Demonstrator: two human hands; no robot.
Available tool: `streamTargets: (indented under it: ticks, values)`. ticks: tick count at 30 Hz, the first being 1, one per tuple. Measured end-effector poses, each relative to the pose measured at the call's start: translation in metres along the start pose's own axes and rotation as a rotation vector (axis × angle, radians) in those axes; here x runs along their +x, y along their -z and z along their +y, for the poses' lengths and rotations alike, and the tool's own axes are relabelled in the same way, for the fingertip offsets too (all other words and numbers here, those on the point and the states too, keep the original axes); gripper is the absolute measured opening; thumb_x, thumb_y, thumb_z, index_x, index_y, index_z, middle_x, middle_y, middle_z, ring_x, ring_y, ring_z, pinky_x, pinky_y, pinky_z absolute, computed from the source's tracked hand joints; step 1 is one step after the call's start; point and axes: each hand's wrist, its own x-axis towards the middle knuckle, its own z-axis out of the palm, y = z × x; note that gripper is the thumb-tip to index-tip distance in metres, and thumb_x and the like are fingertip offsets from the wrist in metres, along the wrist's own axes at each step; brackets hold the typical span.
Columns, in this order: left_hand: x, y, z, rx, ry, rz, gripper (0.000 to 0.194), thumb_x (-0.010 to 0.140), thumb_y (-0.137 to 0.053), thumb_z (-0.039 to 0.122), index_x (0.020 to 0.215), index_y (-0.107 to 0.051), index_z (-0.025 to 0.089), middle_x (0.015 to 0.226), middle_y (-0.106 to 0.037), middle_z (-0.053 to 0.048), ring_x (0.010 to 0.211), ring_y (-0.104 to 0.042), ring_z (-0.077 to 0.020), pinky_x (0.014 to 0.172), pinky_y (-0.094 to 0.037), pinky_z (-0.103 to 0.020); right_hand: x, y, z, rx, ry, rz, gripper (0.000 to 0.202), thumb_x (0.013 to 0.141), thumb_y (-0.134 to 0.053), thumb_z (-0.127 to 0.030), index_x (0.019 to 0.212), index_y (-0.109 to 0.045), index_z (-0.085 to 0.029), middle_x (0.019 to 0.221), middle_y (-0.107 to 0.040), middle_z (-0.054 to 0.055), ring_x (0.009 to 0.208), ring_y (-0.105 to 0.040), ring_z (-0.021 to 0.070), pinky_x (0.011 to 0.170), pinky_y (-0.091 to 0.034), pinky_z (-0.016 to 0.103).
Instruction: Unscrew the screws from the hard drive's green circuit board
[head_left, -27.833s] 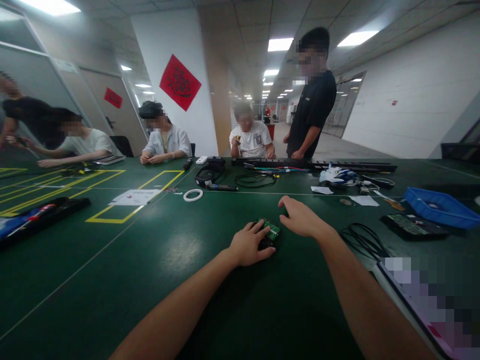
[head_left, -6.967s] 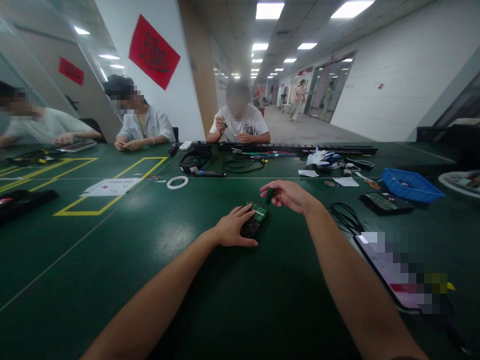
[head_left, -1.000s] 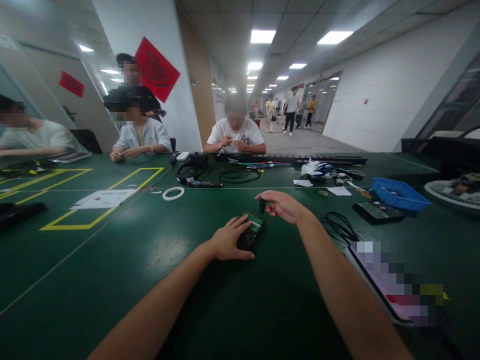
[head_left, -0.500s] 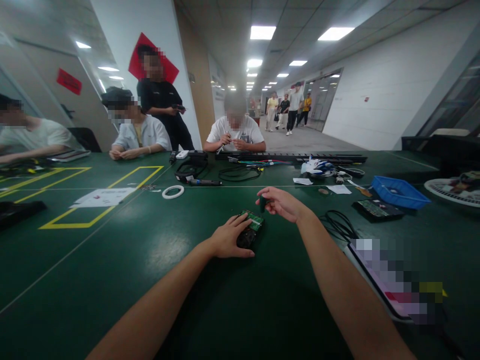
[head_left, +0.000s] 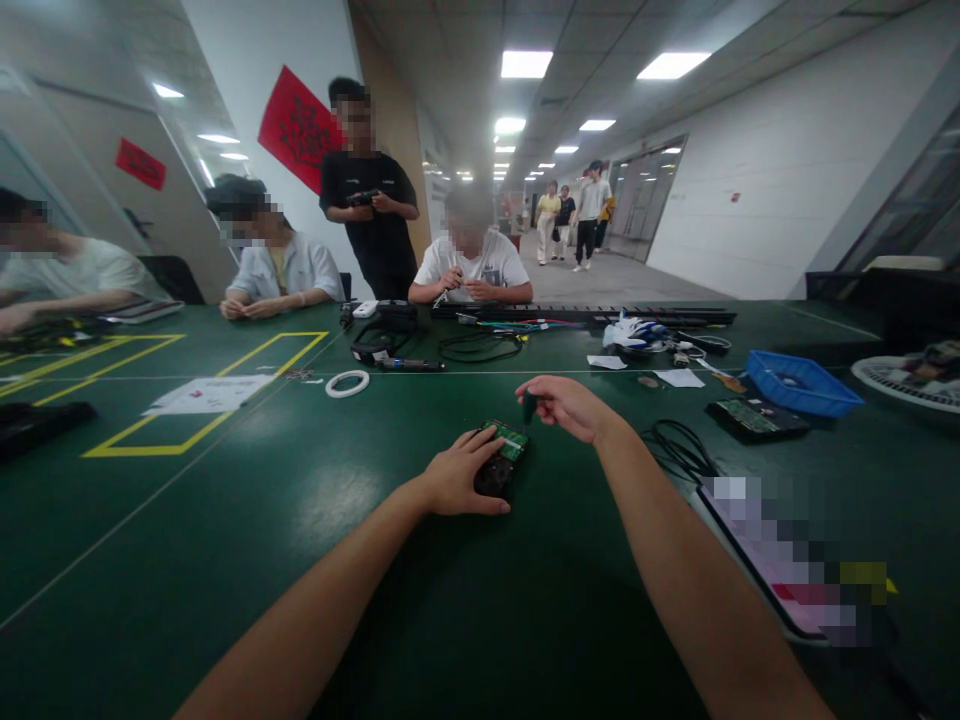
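My left hand lies spread over a hard drive, fingers on its upper face and thumb stretched along its near side. A green circuit board shows on the far part of the drive, while the near part is black and partly covered by my hand. Just above the drive's far right corner, my right hand pinches what looks like a small screwdriver with a dark green handle, held upright. Its tip is too faint to tell whether it touches the drive.
A second hard drive lies at right beside a blue tray. Nearby are black cable and a tablet-like device. Farther off lie a white ring, papers and gloves. Several people are around the table.
The standing person across the table has moved right and turned to face this way. My right hand has shifted very slightly; my left hand stays on the drive.
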Motion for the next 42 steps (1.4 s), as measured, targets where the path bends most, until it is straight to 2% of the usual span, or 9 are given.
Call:
streamTargets:
  ticks: [5, 9, 13, 19, 23, 27, 37, 42]
  values:
    - [-0.0002, 0.001, 0.0009, 0.01, 0.0, -0.007, 0.114, 0.066, -0.06, 0.086, 0.157, -0.021, 0.029, 0.165, -0.013, -0.004, 0.149, -0.015, -0.0385, 0.119, -0.024, -0.052, -0.0016, -0.003, -0.0034, -0.032, 0.003, 0.004, 0.02, 0.077, -0.064, -0.026, 0.092, -0.073, -0.016, 0.078, -0.064, 0.004, 0.057, -0.046, 0.0098, 0.046, -0.03, 0.023]
    - [0.0, 0.0004, 0.0003, 0.007, 0.001, -0.001, 0.115, 0.065, -0.061, 0.085, 0.157, -0.021, 0.03, 0.165, -0.012, -0.004, 0.149, -0.015, -0.0388, 0.119, -0.025, -0.052, -0.0024, -0.0042, -0.0046, -0.043, 0.018, 0.057, 0.018, 0.076, -0.064, -0.026, 0.086, -0.073, -0.015, 0.072, -0.062, 0.003, 0.054, -0.044, 0.0096, 0.045, -0.029, 0.024]
    - [0.0, -0.0003, -0.0001, 0.011, -0.001, 0.002, 0.115, 0.066, -0.06, 0.086, 0.157, -0.02, 0.03, 0.165, -0.013, -0.004, 0.149, -0.017, -0.0381, 0.119, -0.024, -0.052, -0.0017, -0.0035, -0.0038, -0.032, 0.013, 0.062, 0.015, 0.075, -0.064, -0.027, 0.083, -0.07, -0.015, 0.082, -0.068, 0.006, 0.052, -0.043, 0.0084, 0.042, -0.026, 0.023]
    - [0.0002, -0.0007, -0.0002, 0.009, -0.003, 0.009, 0.115, 0.065, -0.061, 0.085, 0.157, -0.02, 0.031, 0.165, -0.013, -0.004, 0.149, -0.016, -0.038, 0.119, -0.024, -0.052, -0.0021, -0.0028, -0.0052, -0.032, 0.004, 0.007, 0.022, 0.076, -0.062, -0.025, 0.094, -0.071, -0.017, 0.092, -0.07, 0.008, 0.05, -0.041, 0.0071, 0.039, -0.018, 0.021]
    - [0.0005, -0.0012, -0.0006, 0.007, -0.005, 0.007, 0.115, 0.065, -0.06, 0.086, 0.158, -0.019, 0.03, 0.165, -0.012, -0.004, 0.149, -0.015, -0.0378, 0.119, -0.024, -0.053, -0.0013, -0.0017, -0.0032, -0.011, 0.003, -0.004, 0.02, 0.08, -0.062, -0.028, 0.093, -0.072, -0.016, 0.098, -0.07, 0.009, 0.052, -0.045, 0.0077, 0.04, -0.026, 0.022]
    - [0.0006, -0.0009, -0.0007, 0.004, -0.001, -0.001, 0.115, 0.065, -0.061, 0.086, 0.157, -0.019, 0.031, 0.165, -0.011, -0.004, 0.15, -0.014, -0.0377, 0.119, -0.023, -0.053, 0.0007, 0.0002, -0.0004, 0.042, -0.02, -0.005, 0.023, 0.085, -0.058, -0.034, 0.093, -0.072, -0.017, 0.094, -0.069, 0.009, 0.053, -0.047, 0.0089, 0.042, -0.031, 0.022]
    - [-0.0003, 0.0008, 0.0007, -0.004, 0.004, -0.003, 0.115, 0.065, -0.061, 0.086, 0.157, -0.021, 0.03, 0.165, -0.013, -0.005, 0.149, -0.015, -0.0379, 0.119, -0.023, -0.052, -0.0041, -0.003, -0.0049, 0.021, -0.016, -0.013, 0.022, 0.083, -0.064, -0.033, 0.094, -0.072, -0.015, 0.084, -0.068, 0.007, 0.056, -0.051, 0.0098, 0.046, -0.035, 0.023]
    - [-0.0001, 0.002, 0.0018, 0.0, 0.004, -0.014, 0.114, 0.065, -0.06, 0.085, 0.157, -0.021, 0.03, 0.165, -0.011, -0.004, 0.149, -0.014, -0.0382, 0.119, -0.023, -0.053, -0.0042, -0.003, -0.0059, -0.049, -0.005, -0.002, 0.023, 0.081, -0.068, -0.034, 0.093, -0.073, -0.015, 0.081, -0.067, 0.005, 0.055, -0.047, 0.0087, 0.044, -0.03, 0.022]
